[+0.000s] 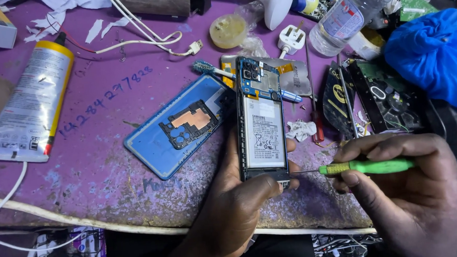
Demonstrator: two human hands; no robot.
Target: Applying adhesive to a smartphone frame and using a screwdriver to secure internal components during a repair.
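My left hand (234, 207) grips an opened smartphone (261, 122) by its lower end, back cover off, with the white battery and blue circuit board showing. My right hand (409, 186) holds a green-handled screwdriver (365, 166); its thin metal tip points left and touches the phone's lower right edge. The phone's blue back cover (173, 127) lies face down on the purple table (93, 168) just left of the phone, with a black plastic frame piece resting on it.
A large glue tube (31, 103) lies at the left. White cables (144, 41), a white plug (290, 37), a toothbrush (207, 69), a clear water bottle (356, 7), a blue bag (438, 52), a circuit board with fan (390, 97) and a red-handled screwdriver (317, 123) crowd the back and right.
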